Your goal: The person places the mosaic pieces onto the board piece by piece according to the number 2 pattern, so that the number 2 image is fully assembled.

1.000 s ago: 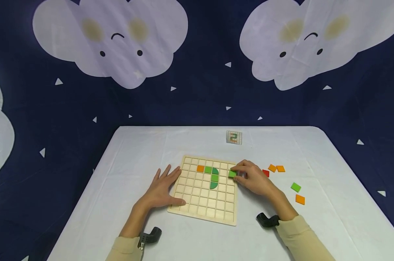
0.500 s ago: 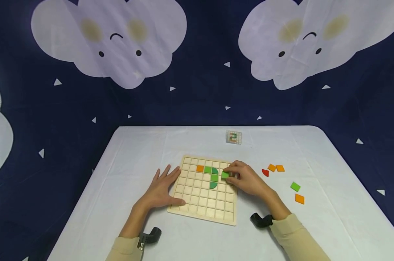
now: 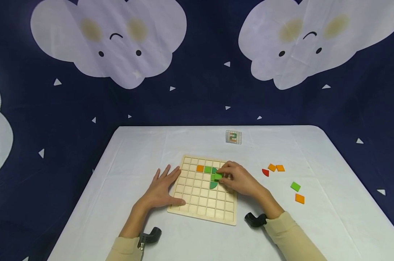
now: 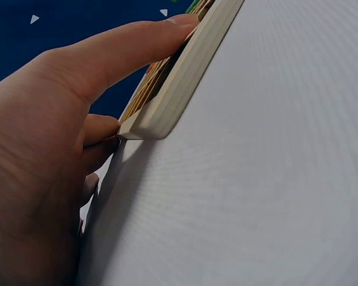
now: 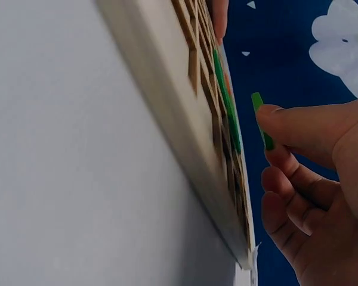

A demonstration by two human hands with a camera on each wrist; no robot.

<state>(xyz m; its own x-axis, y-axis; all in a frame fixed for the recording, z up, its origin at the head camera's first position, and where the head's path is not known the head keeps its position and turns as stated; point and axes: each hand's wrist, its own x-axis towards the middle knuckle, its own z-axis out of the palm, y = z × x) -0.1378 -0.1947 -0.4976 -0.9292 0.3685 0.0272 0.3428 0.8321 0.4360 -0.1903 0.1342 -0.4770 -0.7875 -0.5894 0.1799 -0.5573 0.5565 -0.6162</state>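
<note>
White cloth [image 3: 144, 145] supports the board [image 3: 202, 201]; the left hand [image 3: 161, 190] rests at its left edge, fingers spread, while the right hand [image 3: 241, 177] pinches 1 green tile [image 3: 218, 176] above it. Step in hand, by appearance: positioning this tile; the next move probably calls for aligning it, lowering it flat and releasing. Right wrist view shows clearance between tile and board, whereas in the head view the tile merely overlaps laid pieces [image 3: 208, 169].
</note>
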